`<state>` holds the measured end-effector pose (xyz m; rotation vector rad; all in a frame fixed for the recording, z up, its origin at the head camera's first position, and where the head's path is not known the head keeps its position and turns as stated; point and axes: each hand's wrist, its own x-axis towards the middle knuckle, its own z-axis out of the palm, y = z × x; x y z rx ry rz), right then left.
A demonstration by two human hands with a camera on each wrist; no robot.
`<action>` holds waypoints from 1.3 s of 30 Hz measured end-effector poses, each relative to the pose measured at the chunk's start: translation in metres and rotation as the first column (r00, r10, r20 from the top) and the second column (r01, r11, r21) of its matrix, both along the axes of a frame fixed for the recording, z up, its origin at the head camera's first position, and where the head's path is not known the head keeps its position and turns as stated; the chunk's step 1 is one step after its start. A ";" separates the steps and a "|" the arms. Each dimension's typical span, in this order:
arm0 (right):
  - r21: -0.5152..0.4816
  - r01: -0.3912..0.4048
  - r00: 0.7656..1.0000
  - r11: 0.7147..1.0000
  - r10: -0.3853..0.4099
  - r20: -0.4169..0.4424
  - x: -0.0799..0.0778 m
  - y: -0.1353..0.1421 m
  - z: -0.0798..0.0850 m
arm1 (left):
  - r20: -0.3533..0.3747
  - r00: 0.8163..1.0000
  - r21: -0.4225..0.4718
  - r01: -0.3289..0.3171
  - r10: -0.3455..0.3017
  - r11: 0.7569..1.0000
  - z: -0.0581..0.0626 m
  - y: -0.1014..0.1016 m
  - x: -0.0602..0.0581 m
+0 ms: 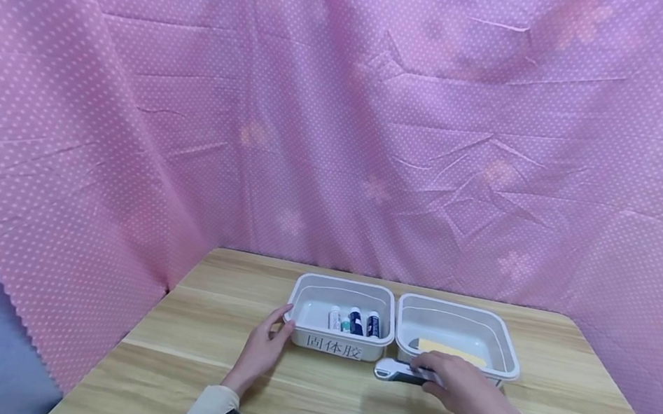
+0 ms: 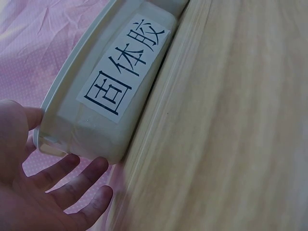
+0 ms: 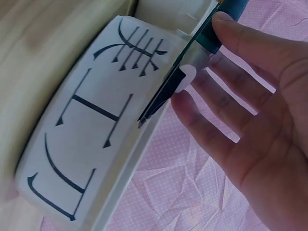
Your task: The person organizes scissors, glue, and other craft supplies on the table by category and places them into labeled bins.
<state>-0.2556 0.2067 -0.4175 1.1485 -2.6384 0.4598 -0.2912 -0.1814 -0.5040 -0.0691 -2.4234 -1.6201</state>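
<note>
Near the front left corner of a white box (image 1: 313, 337) with a printed label, my left hand (image 1: 262, 351) spreads its fingers, their tips touching the rim and corner. Several glue sticks (image 1: 356, 321) lie inside that box. My right hand (image 1: 465, 390) pinches a utility knife (image 1: 403, 373) with a pale and dark body between thumb and fingers. The knife is over the front rim of a second white box (image 1: 505, 366), and its pointed dark end (image 3: 144, 120) shows in the right wrist view. A yellow utility knife (image 1: 451, 352) lies in this second box, partly hidden.
Both boxes stand side by side on a wooden table (image 1: 171, 354), toward its back edge. A pink dotted curtain (image 1: 379, 136) hangs behind and around the table. The second box carries its own printed label (image 3: 96, 115) on the front.
</note>
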 end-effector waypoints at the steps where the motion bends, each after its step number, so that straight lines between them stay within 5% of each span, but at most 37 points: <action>1: 0.002 0.004 1.000 1.000 -0.004 -0.004 0.000 0.000 0.001 | 0.004 1.000 -0.001 0.000 0.000 1.000 0.000 0.000 0.000; 23: -0.028 0.079 0.989 0.997 -0.082 -0.121 -0.006 0.002 0.016 | 0.017 1.000 0.016 0.004 -0.004 1.000 0.001 0.002 0.000; 39: -0.094 0.148 0.983 0.985 -0.157 -0.099 -0.018 0.014 0.009 | 0.023 1.000 0.022 0.001 -0.002 1.000 0.001 0.001 -0.001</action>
